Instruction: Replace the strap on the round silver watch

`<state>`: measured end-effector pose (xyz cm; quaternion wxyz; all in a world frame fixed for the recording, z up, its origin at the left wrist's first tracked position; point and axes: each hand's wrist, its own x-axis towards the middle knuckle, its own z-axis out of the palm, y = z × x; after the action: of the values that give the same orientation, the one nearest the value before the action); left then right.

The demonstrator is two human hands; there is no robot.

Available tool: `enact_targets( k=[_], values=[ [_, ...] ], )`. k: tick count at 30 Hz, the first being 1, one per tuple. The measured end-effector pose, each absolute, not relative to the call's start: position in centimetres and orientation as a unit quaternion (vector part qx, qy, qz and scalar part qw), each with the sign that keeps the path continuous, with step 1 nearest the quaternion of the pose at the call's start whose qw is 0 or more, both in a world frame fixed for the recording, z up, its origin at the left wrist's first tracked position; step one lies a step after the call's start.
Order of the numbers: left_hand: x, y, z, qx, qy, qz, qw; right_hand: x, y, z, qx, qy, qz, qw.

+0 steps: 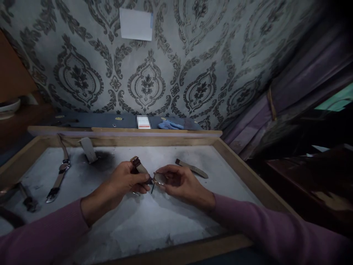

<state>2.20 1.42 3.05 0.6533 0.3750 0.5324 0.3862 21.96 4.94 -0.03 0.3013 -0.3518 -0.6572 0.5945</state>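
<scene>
My left hand [129,179] is closed on a brown watch strap [142,168], its buckle end sticking up past the fingers. Between the thumb and fingers of my right hand [183,183] is a round watch case [159,179]. The strap's lower end meets the edge of the case; whether they are joined I cannot tell. A thin dark pin-like piece [152,188] shows just below that spot. Behind my right hand a loose strap piece [193,168] lies on the white surface, apart from the fingers.
A wooden-rimmed tray [154,141] surrounds the work. On its left lie a watch [64,167], a pale strap [88,150] and dark straps [27,198]. Beyond the back rim are a blue cloth [171,124] and a small white box [143,122]. A purple curtain [253,121] hangs at right.
</scene>
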Motion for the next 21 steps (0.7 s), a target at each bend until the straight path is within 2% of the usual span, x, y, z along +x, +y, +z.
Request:
enact_targets(
  k=[3, 10, 21],
  values=[
    [2.1, 1.7, 3.0, 0.374, 0.528, 0.405, 0.646, 21.4, 5.3, -0.6, -0.347, -0.633, 0.616, 0.315],
    [1.3, 2.6, 2.5, 0.36, 0.538, 0.44, 0.622, 20.7, 6.4, -1.4, -0.35, -0.589, 0.668, 0.291],
    [1.0, 2.3, 2.0, 0.351, 0.539, 0.429, 0.634, 20.8, 7.0, -0.4, -0.328, -0.533, 0.72, 0.3]
  ],
)
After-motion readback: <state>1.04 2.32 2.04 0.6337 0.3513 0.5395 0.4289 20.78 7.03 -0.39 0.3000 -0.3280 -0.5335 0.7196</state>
